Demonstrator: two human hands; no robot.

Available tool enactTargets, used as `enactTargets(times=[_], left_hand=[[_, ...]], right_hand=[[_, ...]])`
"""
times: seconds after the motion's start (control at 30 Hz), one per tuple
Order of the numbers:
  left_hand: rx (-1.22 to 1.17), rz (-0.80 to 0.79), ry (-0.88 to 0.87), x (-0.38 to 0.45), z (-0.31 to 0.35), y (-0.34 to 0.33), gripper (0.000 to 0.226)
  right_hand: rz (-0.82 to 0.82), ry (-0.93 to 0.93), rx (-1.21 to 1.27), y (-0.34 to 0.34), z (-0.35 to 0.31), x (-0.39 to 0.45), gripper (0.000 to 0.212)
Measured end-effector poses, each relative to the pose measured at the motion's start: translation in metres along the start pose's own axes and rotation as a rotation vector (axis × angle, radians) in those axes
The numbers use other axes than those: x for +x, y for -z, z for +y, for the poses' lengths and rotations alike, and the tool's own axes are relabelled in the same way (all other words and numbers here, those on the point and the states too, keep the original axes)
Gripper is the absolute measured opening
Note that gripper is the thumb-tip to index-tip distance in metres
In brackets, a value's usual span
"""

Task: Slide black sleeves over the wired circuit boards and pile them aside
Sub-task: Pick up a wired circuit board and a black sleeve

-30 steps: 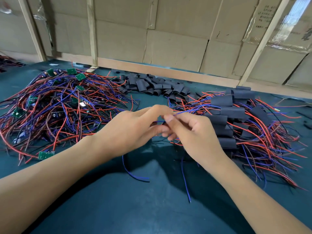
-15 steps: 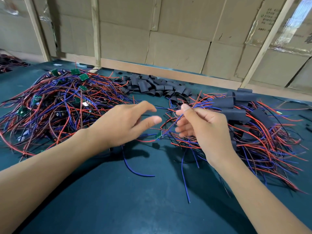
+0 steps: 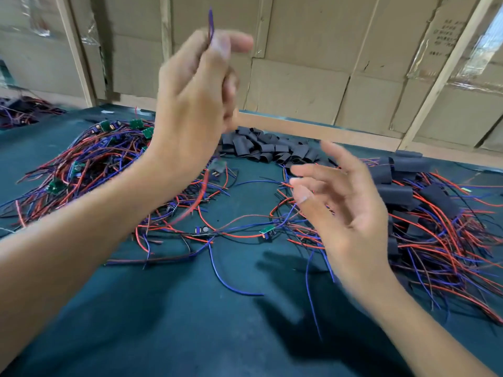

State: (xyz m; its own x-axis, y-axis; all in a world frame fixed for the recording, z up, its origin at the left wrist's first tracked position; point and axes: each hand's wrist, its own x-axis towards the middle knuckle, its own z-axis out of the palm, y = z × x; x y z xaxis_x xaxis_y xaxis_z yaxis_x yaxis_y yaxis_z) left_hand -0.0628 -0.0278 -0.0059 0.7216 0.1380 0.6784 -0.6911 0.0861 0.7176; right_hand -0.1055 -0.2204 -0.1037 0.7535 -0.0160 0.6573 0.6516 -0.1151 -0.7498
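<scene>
My left hand (image 3: pixel 196 85) is raised high and pinches the blue wire (image 3: pixel 210 23) of a wired board; the blurred green board (image 3: pixel 219 167) and its red wire dangle below the wrist. My right hand (image 3: pixel 345 208) hovers over the table with fingers spread, holding nothing. A heap of bare wired circuit boards (image 3: pixel 89 170) lies at the left. Loose black sleeves (image 3: pixel 266 149) lie at the back centre. The pile of sleeved boards (image 3: pixel 424 202) is at the right. Two bare boards (image 3: pixel 266 231) lie between the hands.
The dark green table (image 3: pixel 190 322) runs to a wooden strip and cardboard wall (image 3: pixel 299 85) at the back. Loose blue wires (image 3: pixel 231 281) trail across the table's front. More wires (image 3: pixel 16 112) lie at the far left edge.
My left hand has risen from table height to well above it, lifting a wired board by its blue wire. My right hand has let go of the wires and opened.
</scene>
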Motion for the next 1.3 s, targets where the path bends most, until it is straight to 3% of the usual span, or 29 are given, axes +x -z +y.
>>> enactTargets(times=[0.07, 0.17, 0.23, 0.33, 0.43, 0.5, 0.6, 0.67, 0.8, 1.0, 1.17, 1.3], left_hand=[[-0.185, -0.043, 0.141, 0.009, 0.02, -0.023, 0.028], [-0.35, -0.175, 0.318, 0.009, 0.028, -0.058, 0.033], [-0.367, -0.274, 0.399, 0.01, 0.016, -0.074, 0.036], [-0.176, -0.392, 0.456, 0.021, -0.018, -0.08, 0.042], [0.019, -0.378, 0.525, 0.041, -0.065, -0.071, 0.051], [0.352, -0.385, 0.497, 0.053, -0.1, -0.058, 0.057], [0.978, -0.512, 0.315, 0.066, -0.15, -0.033, 0.038], [1.137, -0.538, 0.304, 0.068, -0.172, -0.025, 0.025], [1.27, -0.708, 0.26, 0.071, -0.198, -0.034, 0.024], [1.513, -0.967, 0.223, 0.074, -0.219, -0.051, 0.039], [1.609, -0.889, 0.086, 0.071, -0.218, -0.055, 0.025], [1.459, -0.815, 0.212, 0.068, -0.21, -0.054, 0.027]], right_hand=[[-0.079, -0.072, 0.118, -0.005, -0.007, 0.001, 0.055], [-0.162, -0.325, 0.403, -0.002, -0.017, 0.009, 0.07], [-0.272, -0.486, 0.575, 0.002, -0.024, 0.014, 0.063], [-0.203, -0.615, 0.65, 0.007, -0.028, 0.018, 0.037], [-0.068, -0.726, 0.689, 0.01, -0.023, 0.023, 0.043], [-0.025, -0.78, 0.688, 0.014, -0.019, 0.027, 0.046], [0.009, -0.791, 0.682, 0.015, -0.011, 0.029, 0.048], [0.015, -0.801, 0.68, 0.013, -0.008, 0.028, 0.049], [0.076, -0.748, 0.685, 0.011, -0.002, 0.026, 0.028], [0.125, -0.706, 0.616, 0.012, 0.004, 0.024, 0.025], [0.137, -0.733, 0.608, 0.014, -0.001, 0.024, 0.027], [0.082, -0.729, 0.605, 0.014, -0.004, 0.024, 0.029]])
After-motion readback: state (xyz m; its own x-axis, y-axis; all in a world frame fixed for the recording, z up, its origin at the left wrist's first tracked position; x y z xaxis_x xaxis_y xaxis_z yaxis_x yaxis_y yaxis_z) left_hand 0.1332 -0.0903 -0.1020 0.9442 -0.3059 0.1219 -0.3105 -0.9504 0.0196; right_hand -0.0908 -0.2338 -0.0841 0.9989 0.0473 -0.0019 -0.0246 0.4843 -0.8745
